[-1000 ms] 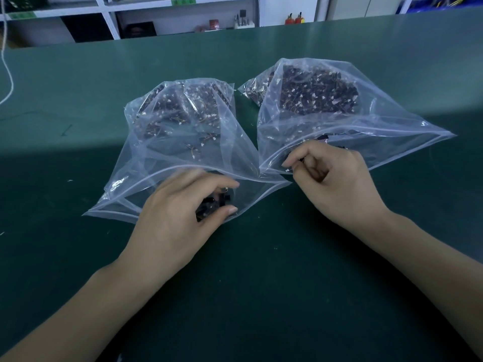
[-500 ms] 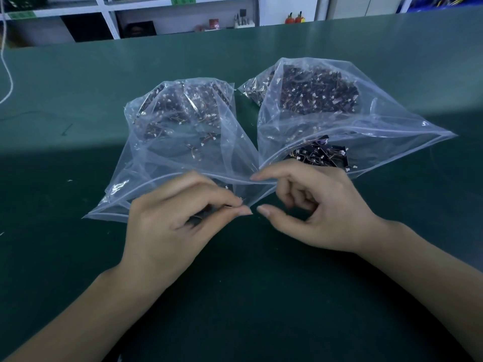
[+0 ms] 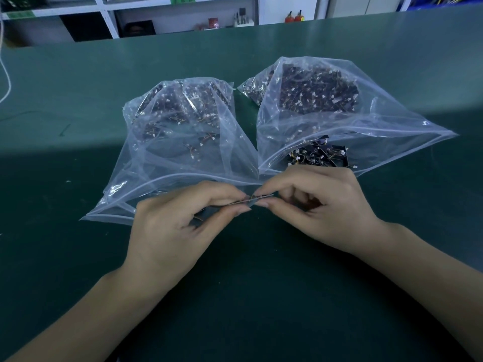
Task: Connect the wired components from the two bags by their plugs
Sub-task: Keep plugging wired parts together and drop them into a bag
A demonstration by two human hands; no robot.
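Two clear plastic bags lie open on the green table, mouths toward me. The left bag (image 3: 170, 152) and the right bag (image 3: 352, 131) both hold many small dark components with thin wires and white plugs. In front of the bags' mouths my left hand (image 3: 177, 231) pinches a small dark wired component (image 3: 235, 203) between thumb and forefinger. My right hand (image 3: 321, 210) pinches another wired piece (image 3: 264, 196), largely hidden by the fingers. The fingertips of both hands meet at the centre, and the two pieces touch there.
A small heap of dark components (image 3: 318, 155) lies near the right bag's mouth. The green table (image 3: 78, 87) stretches wide on all sides. White shelving (image 3: 109, 14) stands beyond its far edge. A white cable (image 3: 6, 82) hangs at the far left.
Both hands have come out of the bags' mouths, each with a small piece. They have moved together toward the centre until their fingertips meet.
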